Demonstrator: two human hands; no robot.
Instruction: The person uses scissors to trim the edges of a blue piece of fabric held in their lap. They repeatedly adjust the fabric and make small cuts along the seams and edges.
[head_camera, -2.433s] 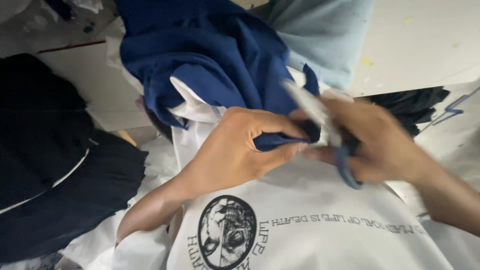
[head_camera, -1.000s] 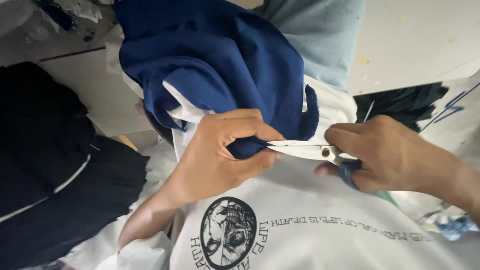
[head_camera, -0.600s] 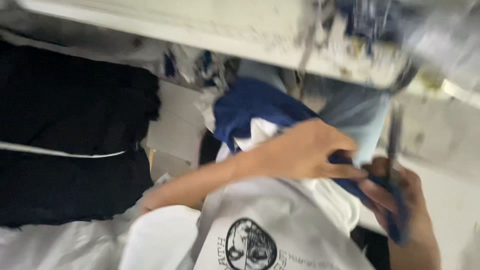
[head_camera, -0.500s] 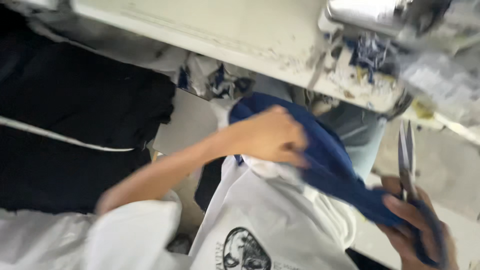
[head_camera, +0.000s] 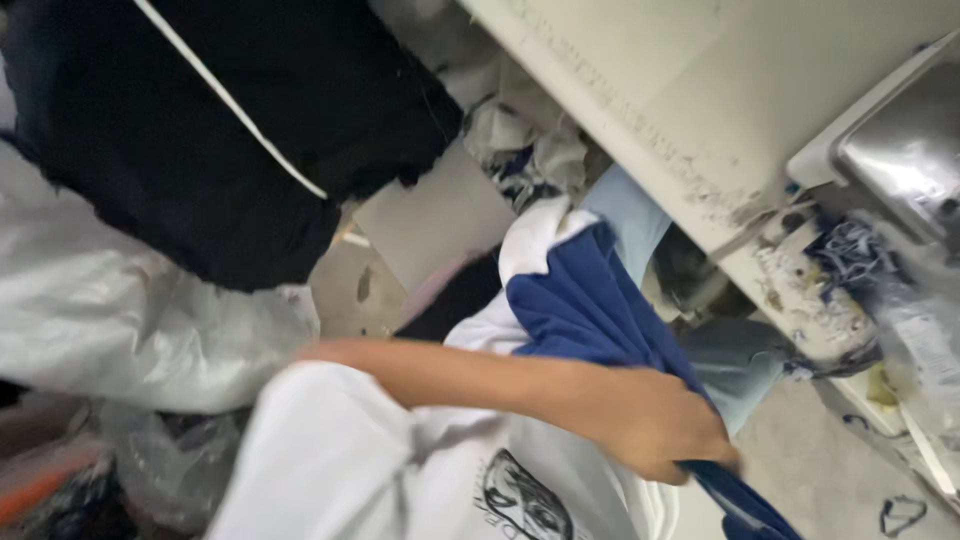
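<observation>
Near the lower right of the view, the left hand (head_camera: 650, 420) reaches across from the left, its fingers closed around a fold of the blue garment (head_camera: 590, 310), which runs from the middle of the scene down under that hand to the near right edge. Beneath the forearm lies a white printed shirt (head_camera: 400, 480), with a black garment (head_camera: 220, 130) at the far left, a clear plastic bag (head_camera: 130, 310) below it, and a pale bench (head_camera: 680, 90) at the far right. No right hand shows.
</observation>
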